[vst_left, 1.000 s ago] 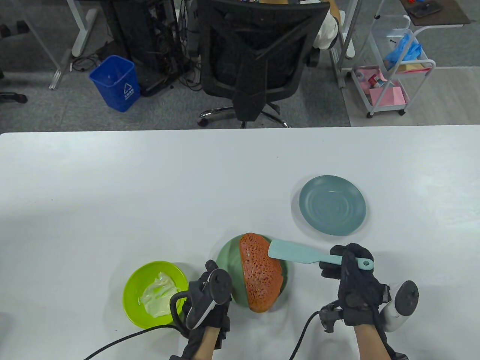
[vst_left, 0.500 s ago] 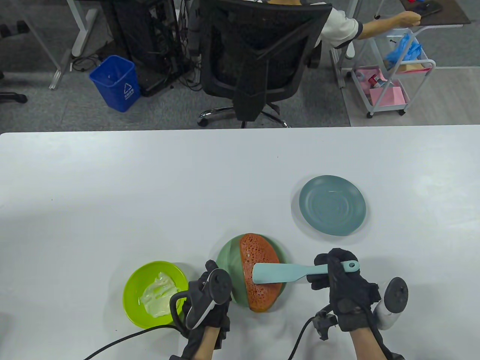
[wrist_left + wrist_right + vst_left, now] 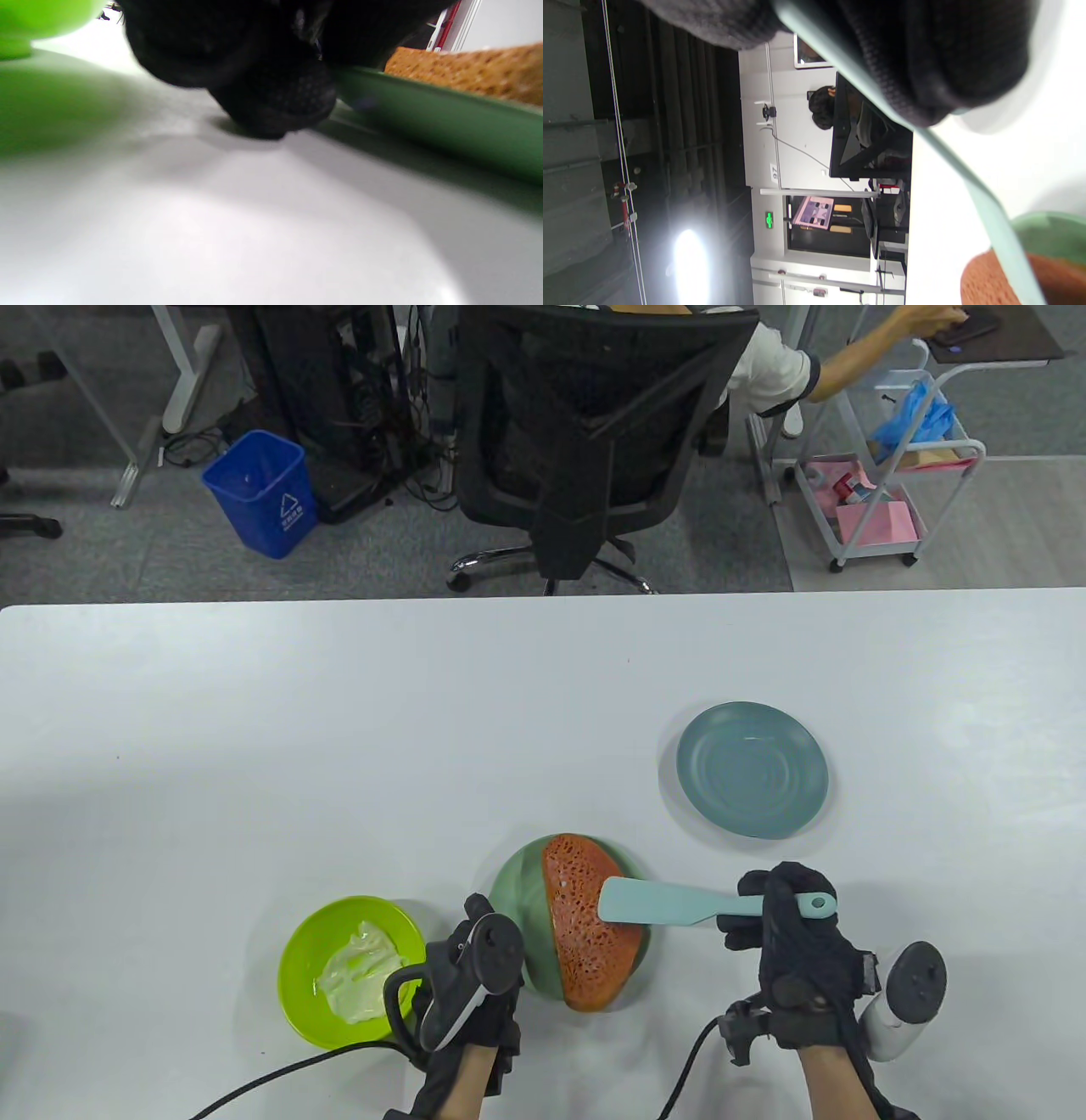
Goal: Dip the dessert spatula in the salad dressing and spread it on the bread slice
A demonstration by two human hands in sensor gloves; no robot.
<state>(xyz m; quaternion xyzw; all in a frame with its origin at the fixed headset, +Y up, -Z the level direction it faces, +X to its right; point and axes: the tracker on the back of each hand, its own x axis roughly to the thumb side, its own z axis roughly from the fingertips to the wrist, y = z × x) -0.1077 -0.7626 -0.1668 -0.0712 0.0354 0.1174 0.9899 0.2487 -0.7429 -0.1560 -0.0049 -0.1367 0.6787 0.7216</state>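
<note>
Left of right hand (image 3: 793, 937) grip, spatula (image 3: 670, 902) blade over bread (image 3: 585, 937)

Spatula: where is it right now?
In the table view the spatula is right of centre, its handle gripped by the right hand and its blade over the bread slice.

1. The table (image 3: 339, 712) has a smooth, matt white top.
2. The bread slice (image 3: 585, 959) looks rough and porous, its orange-brown face full of holes.
3. The dessert spatula (image 3: 662, 902) looks like smooth, matt pale-teal plastic or silicone.
4. The green plate (image 3: 517, 891) under the bread and the blue-grey plate (image 3: 752, 770) have a smooth, dull sheen.
5. The lime bowl (image 3: 305, 950) is smooth and bright, like plastic; the salad dressing (image 3: 361, 976) in it is glossy and creamy.
6. Both gloves, left hand (image 3: 471, 984) and right hand (image 3: 797, 959), are black knitted cloth.
</note>
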